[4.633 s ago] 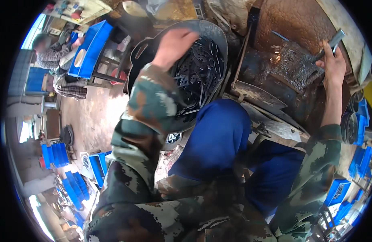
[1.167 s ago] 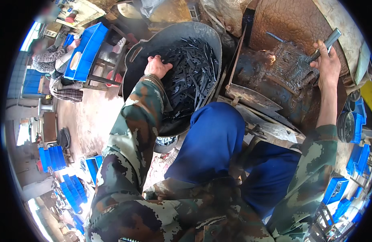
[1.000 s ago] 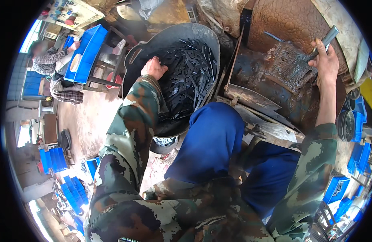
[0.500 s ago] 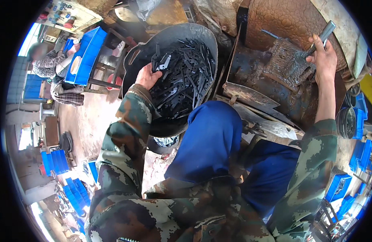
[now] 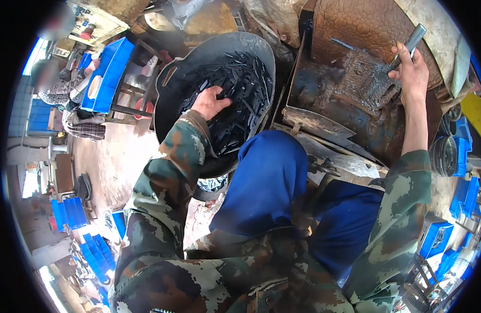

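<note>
My left hand point(image 5: 209, 103) reaches into a black tub point(image 5: 170, 117) with a cut-out grip hole in its rim. It rests on a heap of thin, flat dark metal parts point(image 5: 245, 86). Its thumb and forefinger stand apart, with nothing visible between them; the other fingertips are hidden. At the right, my right hand point(image 5: 413, 73) is closed around a thick grey metal rod point(image 5: 416, 37). The rod is tilted, its upper end sticking out past my fingers. Below and left of that hand lies a grimy, wet-looking metal block point(image 5: 365, 83) inside an open metal tray point(image 5: 324, 121).
My blue-trousered knee point(image 5: 274, 167) is close against the tub. A brown crusted sheet point(image 5: 365, 26) stands behind the tray. Another person sits at the left by a blue bin point(image 5: 113, 73). More blue bins point(image 5: 68, 213) stand around, and a dark round container point(image 5: 444, 156) is at the right.
My left hand has moved right and slightly down, deeper over the metal parts. My right hand keeps hold of the rod in nearly the same place. The view has shifted slightly.
</note>
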Motion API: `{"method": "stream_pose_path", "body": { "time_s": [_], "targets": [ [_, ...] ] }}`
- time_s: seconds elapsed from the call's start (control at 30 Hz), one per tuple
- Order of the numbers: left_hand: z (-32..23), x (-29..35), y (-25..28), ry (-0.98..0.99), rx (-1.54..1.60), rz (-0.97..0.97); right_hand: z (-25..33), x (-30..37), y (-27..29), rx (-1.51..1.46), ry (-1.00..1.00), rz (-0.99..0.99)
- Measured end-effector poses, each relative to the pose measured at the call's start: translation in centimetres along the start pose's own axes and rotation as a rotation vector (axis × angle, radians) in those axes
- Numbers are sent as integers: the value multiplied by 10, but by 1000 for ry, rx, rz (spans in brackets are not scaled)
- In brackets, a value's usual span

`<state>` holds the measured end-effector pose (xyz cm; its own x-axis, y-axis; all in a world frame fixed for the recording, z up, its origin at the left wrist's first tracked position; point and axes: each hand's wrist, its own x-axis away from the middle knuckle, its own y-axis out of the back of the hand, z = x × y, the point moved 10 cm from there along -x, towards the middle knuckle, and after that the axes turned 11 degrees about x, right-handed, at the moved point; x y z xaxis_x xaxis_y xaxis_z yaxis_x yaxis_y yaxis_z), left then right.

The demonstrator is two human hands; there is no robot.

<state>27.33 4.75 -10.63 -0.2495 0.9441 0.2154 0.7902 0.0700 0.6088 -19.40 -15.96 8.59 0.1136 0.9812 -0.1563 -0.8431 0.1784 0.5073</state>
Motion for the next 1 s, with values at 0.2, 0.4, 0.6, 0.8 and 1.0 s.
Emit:
{"method": "stream_pose_path", "body": {
  "time_s": [0.2, 0.4, 0.6, 0.8, 1.0],
  "targets": [
    [-10, 14, 10, 12, -80, -19, -7, -5, 0, 31, 13, 20],
    [-45, 40, 26, -193, -416, -84, -9, -7, 0, 37, 20, 28],
    [-54, 48, 57, -182, -552, -4, -8, -6, 0, 44, 19, 24],
    [-137, 41, 60, -257, -26, -80, -4, -3, 1, 49, 20, 18],
    [-278, 27, -26, -582, 479, 55, -6, -5, 0, 25, 25, 26]
  ]
}}
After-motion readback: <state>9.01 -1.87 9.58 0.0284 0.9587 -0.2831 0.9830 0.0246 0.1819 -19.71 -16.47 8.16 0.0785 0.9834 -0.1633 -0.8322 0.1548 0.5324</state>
